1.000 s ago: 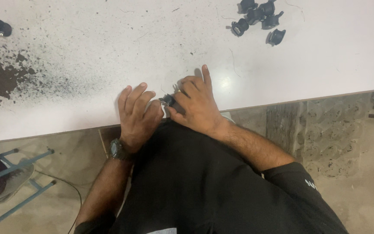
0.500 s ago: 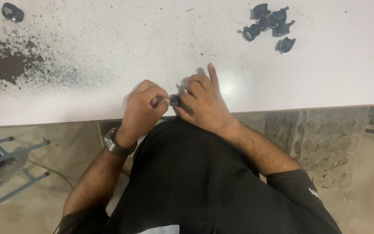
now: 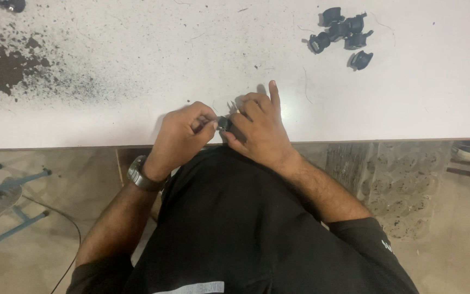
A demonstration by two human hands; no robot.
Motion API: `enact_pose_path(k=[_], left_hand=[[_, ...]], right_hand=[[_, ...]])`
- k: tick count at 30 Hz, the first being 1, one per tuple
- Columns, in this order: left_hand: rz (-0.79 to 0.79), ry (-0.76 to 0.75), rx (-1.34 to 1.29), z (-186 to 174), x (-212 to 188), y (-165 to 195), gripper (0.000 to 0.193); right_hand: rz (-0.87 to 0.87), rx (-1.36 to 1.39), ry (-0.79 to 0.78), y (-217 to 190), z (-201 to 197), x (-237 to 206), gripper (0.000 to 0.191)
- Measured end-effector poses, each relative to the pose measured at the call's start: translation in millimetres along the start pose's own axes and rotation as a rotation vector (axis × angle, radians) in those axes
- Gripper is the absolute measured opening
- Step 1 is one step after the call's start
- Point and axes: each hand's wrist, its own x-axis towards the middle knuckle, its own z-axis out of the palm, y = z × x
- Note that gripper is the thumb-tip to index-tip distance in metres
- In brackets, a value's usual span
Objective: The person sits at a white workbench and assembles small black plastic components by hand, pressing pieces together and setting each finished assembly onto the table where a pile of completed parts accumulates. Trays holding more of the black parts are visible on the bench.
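Left hand (image 3: pixel 183 130), watch on wrist, curled, fingertips pinching small black part (image 3: pixel 224 123) at white table (image 3: pixel 137 71) front edge. Part mostly covered; axis and facing unreadable. Right hand (image 3: pixel 259 128) grips its other side, index finger extended. Loose black parts (image 3: pixel 344 35) far right, well apart.

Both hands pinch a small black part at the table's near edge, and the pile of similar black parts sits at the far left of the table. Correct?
Not quite. In the head view the pile of black parts lies at the far right. Both the left hand and right hand do pinch the small black part at the white table edge.
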Motion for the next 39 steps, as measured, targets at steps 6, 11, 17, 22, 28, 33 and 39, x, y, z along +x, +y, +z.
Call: enact_pose_path(k=[6,11,17,22,28,33,39], left_hand=[[-0.042,-0.076,-0.020,1.7,0.2,-5.3,0.003],[-0.036,-0.086,-0.065,2.4,-0.7,-11.9,0.003],[0.023,-0.013,-0.104,11.6,-4.4,-8.1,0.006],[0.065,0.075,-0.006,19.7,-4.5,-4.3,0.010],[0.090,0.093,-0.035,21.6,-3.5,-2.9,0.011],[0.057,0.053,-0.029,22.4,-2.2,-1.6,0.010],[0.029,0.080,-0.054,28.2,-2.9,-0.4,0.011]], right_hand=[[-0.001,0.015,0.006,1.6,1.7,-0.7,0.036],[0.013,0.038,0.005,1.6,0.1,-1.2,0.038],[0.027,0.062,0.032,3.3,-3.8,-3.1,0.039],[0.045,0.168,0.272,-0.8,-1.0,-21.5,0.026],[0.036,0.437,0.356,-13.9,23.3,-33.8,0.032],[0.014,0.358,0.324,-12.9,28.8,-33.8,0.032],[0.038,0.302,0.309,-14.0,28.1,-33.0,0.033]])
